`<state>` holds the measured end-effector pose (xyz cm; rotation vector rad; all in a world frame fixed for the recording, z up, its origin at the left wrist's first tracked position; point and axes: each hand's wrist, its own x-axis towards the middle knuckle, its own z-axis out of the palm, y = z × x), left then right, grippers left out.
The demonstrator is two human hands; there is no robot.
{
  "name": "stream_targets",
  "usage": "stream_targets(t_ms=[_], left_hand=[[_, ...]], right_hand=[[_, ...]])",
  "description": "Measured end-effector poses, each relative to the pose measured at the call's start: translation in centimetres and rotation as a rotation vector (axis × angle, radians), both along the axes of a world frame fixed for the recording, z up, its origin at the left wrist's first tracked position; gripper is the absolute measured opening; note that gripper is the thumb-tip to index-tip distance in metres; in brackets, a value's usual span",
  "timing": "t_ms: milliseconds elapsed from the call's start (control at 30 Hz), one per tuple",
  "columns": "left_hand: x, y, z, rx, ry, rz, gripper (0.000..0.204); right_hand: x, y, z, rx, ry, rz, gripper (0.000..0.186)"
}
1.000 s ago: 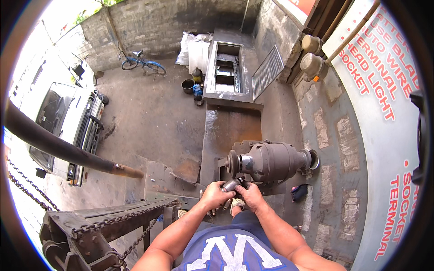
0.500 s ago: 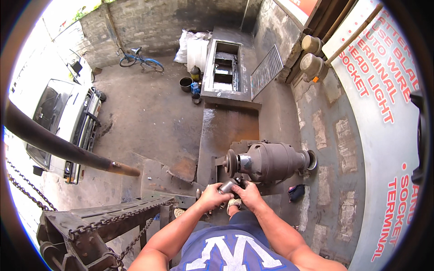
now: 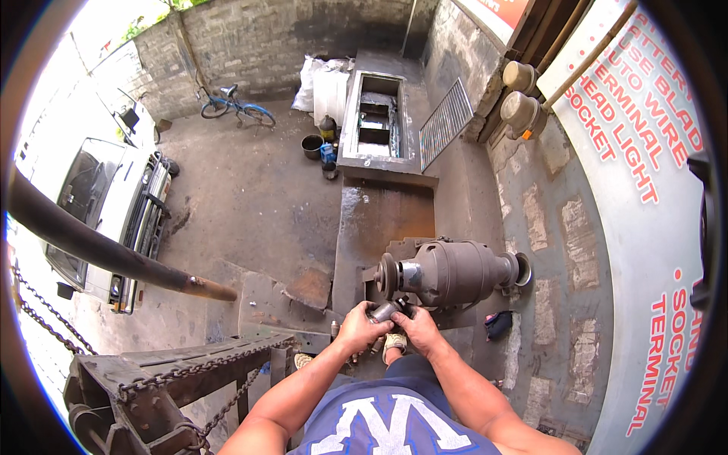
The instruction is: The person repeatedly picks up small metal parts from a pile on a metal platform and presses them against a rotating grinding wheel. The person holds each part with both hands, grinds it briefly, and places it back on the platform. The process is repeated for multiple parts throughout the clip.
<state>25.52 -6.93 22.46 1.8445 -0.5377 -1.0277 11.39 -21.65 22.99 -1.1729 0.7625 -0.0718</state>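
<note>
Both my hands are closed round a small silvery metal cylinder [image 3: 384, 312] with a dark fitting at its right end. My left hand [image 3: 359, 329] grips the body of the cylinder, its thumb lying along the near side. The dark end sits in the fingers of my right hand [image 3: 415, 326]; my grip partly hides it, and the exact kind of part cannot be made out. Just beyond my hands stands a large grey bench grinder [image 3: 459, 273]. Its left wheel [image 3: 387, 276] is close to the cylinder but apart from it.
A chain [image 3: 205, 365] runs along a heavy steel frame on the left, below a slanting dark pipe [image 3: 114, 246]. A dark pouch-like item [image 3: 497, 324] lies right of my feet. Farther off are a basin [image 3: 409, 136], a black bucket [image 3: 312, 146], a blue bicycle [image 3: 239, 110] and a white vehicle [image 3: 114, 220].
The cylinder has turned slightly between my hands, and my left hand has shifted a little over it. Both hands keep hold beside the grinder wheel.
</note>
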Motion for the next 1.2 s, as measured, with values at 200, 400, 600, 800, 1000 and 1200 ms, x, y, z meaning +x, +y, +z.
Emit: stream_targets(t_ms=[200,400,600,800,1000,1200], left_hand=[[-0.2,0.2,-2.1,-0.026,0.356,0.097,0.054],[0.3,0.5,-2.9,-0.135,1.035,0.205,0.042],[-0.1,1.0,0.1,-0.029,0.282,-0.11,0.06],[0.1,0.5,0.7,-0.017,0.225,0.034,0.058],[0.7,0.3,-1.4,-0.046,0.447,0.085,0.04],[0.7,-0.1,-2.2,-0.106,0.866,0.216,0.033]], right_hand=[[0.8,-0.1,1.0,-0.204,0.111,0.004,0.035],[1.9,0.2,1.3,-0.294,0.224,-0.024,0.036],[-0.7,0.9,0.2,-0.006,0.014,-0.072,0.033],[-1.0,0.0,-0.8,0.335,-0.194,-0.064,0.032],[0.0,0.0,-0.9,0.124,-0.046,-0.044,0.026],[0.8,0.0,-0.5,-0.082,0.092,-0.077,0.03]])
